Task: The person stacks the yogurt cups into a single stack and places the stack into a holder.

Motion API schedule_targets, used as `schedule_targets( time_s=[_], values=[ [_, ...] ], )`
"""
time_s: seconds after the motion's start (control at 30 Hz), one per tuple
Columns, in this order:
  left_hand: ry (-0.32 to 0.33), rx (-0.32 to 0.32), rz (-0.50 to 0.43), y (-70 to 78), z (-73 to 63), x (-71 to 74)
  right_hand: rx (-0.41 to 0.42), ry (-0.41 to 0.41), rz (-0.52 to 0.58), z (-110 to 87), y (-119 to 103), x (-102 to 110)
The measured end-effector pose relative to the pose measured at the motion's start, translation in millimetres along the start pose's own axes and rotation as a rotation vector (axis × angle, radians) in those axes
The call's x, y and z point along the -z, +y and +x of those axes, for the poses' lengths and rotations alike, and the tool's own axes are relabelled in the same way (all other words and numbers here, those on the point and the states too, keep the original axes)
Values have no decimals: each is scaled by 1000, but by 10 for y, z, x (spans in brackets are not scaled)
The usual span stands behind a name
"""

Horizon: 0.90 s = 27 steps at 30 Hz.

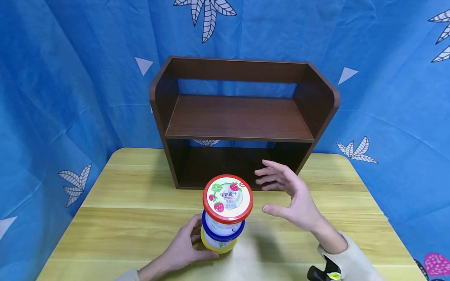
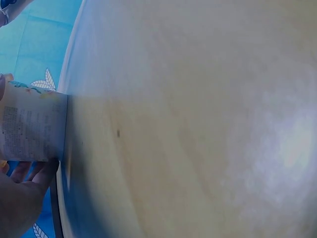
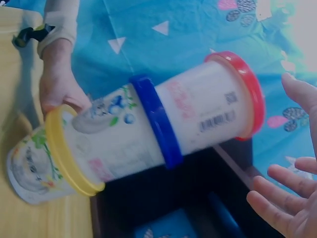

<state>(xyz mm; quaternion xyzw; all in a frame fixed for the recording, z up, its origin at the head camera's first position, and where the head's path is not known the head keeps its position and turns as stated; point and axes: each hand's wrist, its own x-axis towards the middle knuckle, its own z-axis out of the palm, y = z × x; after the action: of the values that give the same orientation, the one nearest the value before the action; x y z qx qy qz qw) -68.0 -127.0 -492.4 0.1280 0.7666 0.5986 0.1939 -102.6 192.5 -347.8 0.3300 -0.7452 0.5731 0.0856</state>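
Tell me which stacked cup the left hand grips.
The yellow-lidded cup at the bottom; the left hand wraps it. The blue-lidded cup and red-lidded cup sit untouched above.

This looks like a small made-up recording corner, not a real room. A blue cloth (image 1: 70, 78) with white leaves hangs all around the back and sides of the frame. In the middle stands a light wooden table (image 1: 123, 218), and on it, at the center back, sits a little dark brown shelf (image 1: 239, 117)

Beige sleeves (image 1: 351, 259), blk wrist strap (image 1: 325, 273) w/ yellow tag.
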Motion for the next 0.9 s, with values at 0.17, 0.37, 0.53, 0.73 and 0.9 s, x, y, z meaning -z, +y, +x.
schedule_targets(
  time_s=[0.17, 0.37, 0.53, 0.73, 0.9],
  values=[
    [-2, 5, 0, -3, -2, 6, 89, 68, 66, 15, 10, 146],
    [1, -7, 5, -11, -8, -2, 186, 160, 130, 51, -14, 282],
    [4, -18, -3, -18, -13, -15, 185, 262, 182, 64, -60, 393],
    [2, -12, -5, -16, -10, -9, 202, 369, 226, 91, -123, 562],
    [-4, -13, -10, -18, -7, -6, 215, 452, 194, 106, -192, 697]
  ],
)
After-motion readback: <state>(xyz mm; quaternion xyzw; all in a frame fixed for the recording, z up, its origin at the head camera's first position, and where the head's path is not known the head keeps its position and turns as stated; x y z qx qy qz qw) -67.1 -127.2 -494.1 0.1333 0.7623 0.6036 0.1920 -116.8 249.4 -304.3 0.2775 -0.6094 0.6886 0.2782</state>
